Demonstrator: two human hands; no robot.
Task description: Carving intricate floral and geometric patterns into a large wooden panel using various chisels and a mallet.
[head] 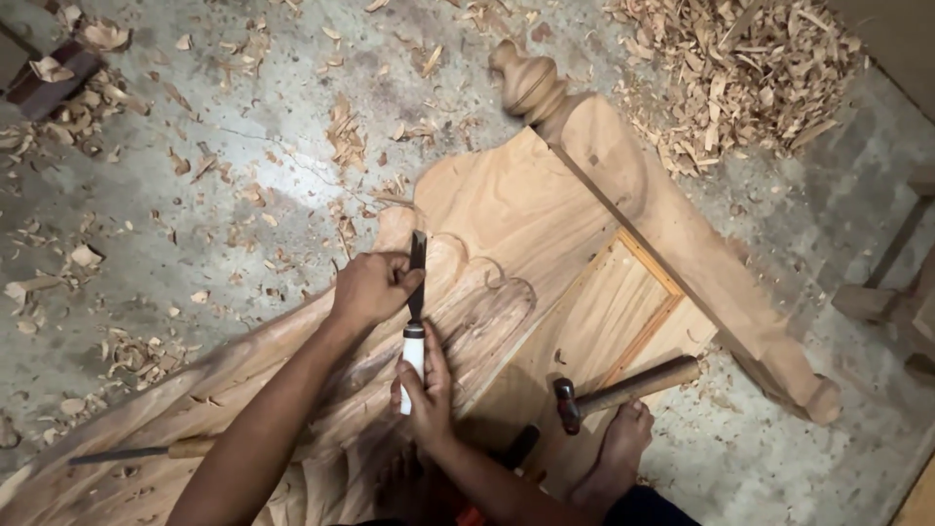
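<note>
A large carved wooden headboard (526, 209) lies flat on the concrete floor, with a turned post and finial (529, 86) at the top. My left hand (370, 287) pinches the dark blade of a chisel (416, 302) near the carved scrollwork at the board's left edge. My right hand (426, 385) grips the chisel's white handle just below. The blade points away from me, its tip on the carved curve.
A hammer (623, 390) rests on the recessed panel, by my bare foot (616, 458). Another chisel (146, 452) lies on the wood at lower left. Wood shavings (740, 73) are heaped at top right and scattered across the floor. Wooden pieces (896, 302) stand at the right edge.
</note>
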